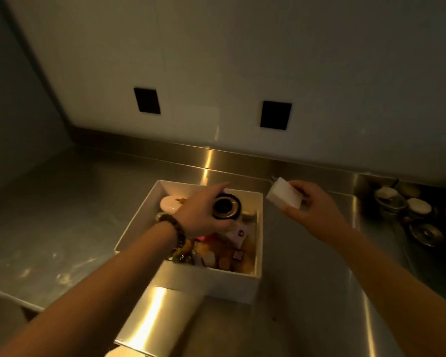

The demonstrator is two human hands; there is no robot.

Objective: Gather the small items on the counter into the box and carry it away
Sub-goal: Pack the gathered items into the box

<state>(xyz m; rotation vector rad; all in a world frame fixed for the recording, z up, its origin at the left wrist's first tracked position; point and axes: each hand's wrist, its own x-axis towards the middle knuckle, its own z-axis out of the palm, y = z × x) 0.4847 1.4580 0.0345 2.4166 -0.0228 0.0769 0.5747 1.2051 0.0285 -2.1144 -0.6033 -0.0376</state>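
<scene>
Left hand (201, 212) grips a round black object (225, 207) over the crowded box (211, 282); right hand (309, 210) pinches a white block (283, 197) beside it, risking spillover.

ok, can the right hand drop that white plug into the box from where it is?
Probably yes. The right hand holds the white charger plug just off the open white box, beside its right wall, with nothing between. The left hand, gripping a round black item, covers only the box's far middle.
</scene>
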